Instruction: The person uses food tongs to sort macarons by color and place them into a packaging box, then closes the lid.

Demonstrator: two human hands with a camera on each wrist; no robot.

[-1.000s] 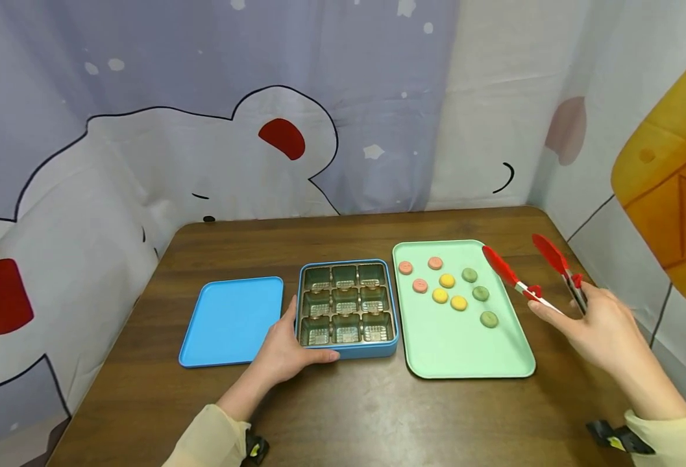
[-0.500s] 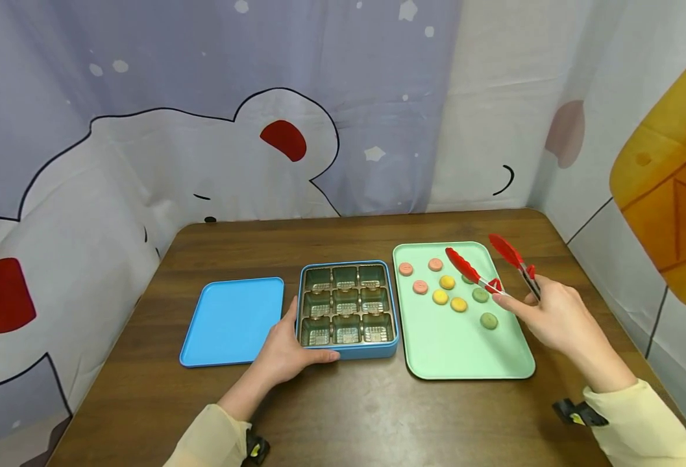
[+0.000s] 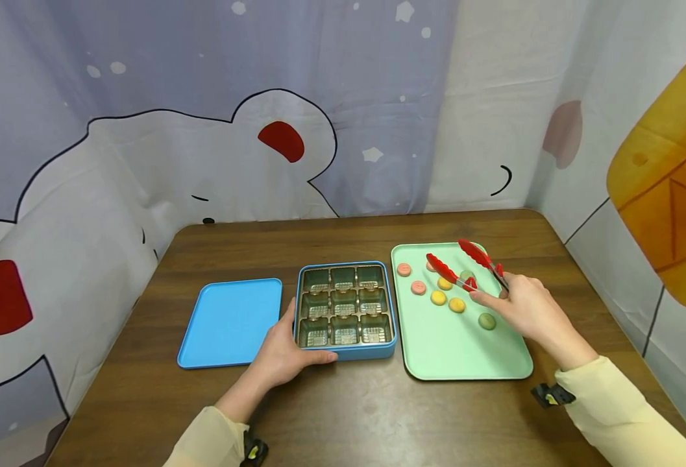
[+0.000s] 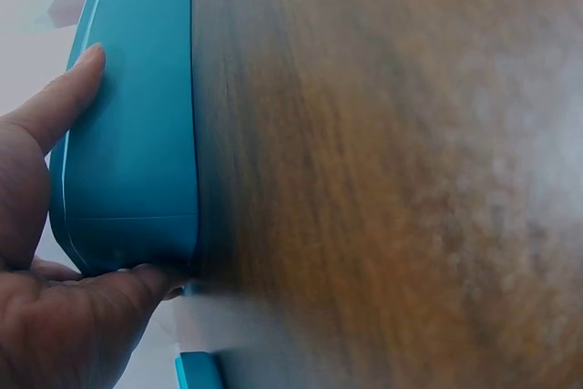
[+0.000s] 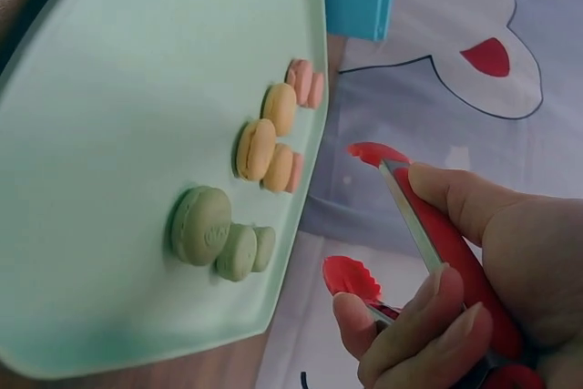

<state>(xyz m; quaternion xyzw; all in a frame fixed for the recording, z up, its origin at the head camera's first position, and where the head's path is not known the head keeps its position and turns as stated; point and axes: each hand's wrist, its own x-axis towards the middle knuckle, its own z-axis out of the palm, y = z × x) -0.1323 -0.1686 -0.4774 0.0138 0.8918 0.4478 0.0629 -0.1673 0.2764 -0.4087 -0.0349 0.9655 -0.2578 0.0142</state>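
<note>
My left hand (image 3: 287, 353) grips the near left corner of the blue box (image 3: 346, 310), thumb along its front wall (image 4: 137, 134); the box has several empty gold-lined compartments. My right hand (image 3: 524, 311) holds red tongs (image 3: 462, 264), their two tips spread apart above the back of the mint green tray (image 3: 465, 353). On the tray lie pink macarons (image 3: 417, 287), yellow macarons (image 3: 439, 298) and green macarons (image 3: 487, 321). In the right wrist view the tongs (image 5: 401, 198) hang beside the green macarons (image 5: 202, 225), holding nothing.
The blue lid (image 3: 232, 322) lies flat to the left of the box. All stand on a brown wooden table (image 3: 348, 415) with cartoon-printed cloth walls on the left, back and right. Bare tabletop stretches along the front edge.
My right hand has carried the tongs leftward from beyond the tray's right edge to above the macarons. The left hand and the box have stayed put.
</note>
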